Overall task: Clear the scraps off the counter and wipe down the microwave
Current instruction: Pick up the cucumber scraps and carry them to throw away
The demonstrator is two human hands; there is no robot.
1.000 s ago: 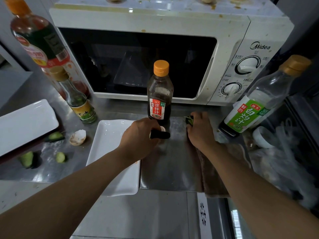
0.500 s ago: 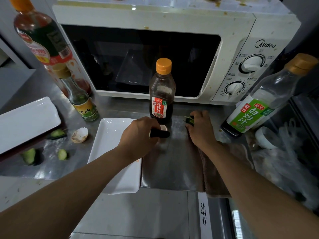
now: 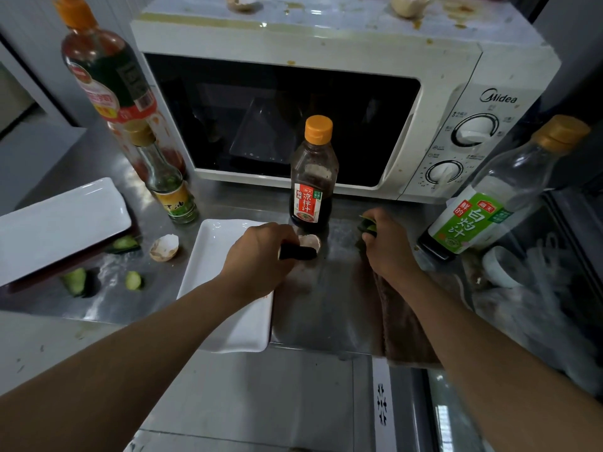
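Presently I use the microwave (image 3: 326, 102) as landmark; its soiled top is cut off by the frame edge, where I count two eggshell pieces, both partly cropped. Its dark door window hides the interior. In front of it runs the steel counter (image 3: 326, 305).

Bottles, four: a large red-labelled one (image 3: 104, 76) left of the microwave with its cap cropped, a small glass one (image 3: 166, 187) just in front of that, a dark sauce bottle (image 3: 313, 177) before the door, and a green-labelled bottle (image 3: 496, 197) leaning at the right below the dials.

White plates, two: one (image 3: 225, 288) in front of the door, partly covered by my left forearm, and one (image 3: 55, 226) at far left, cropped.

A brown cloth (image 3: 404, 327) lies under my right forearm, mostly hidden.

My left hand (image 3: 257, 259) is curled around a dark object I cannot identify, touching an eggshell (image 3: 311, 243) before the sauce bottle. My right hand (image 3: 388, 243) pinches a green scrap (image 3: 367, 226), mostly concealed by the fingers.

Loose scraps left of the nearer plate: one eggshell half (image 3: 164, 247) and three cucumber pieces (image 3: 133, 280).
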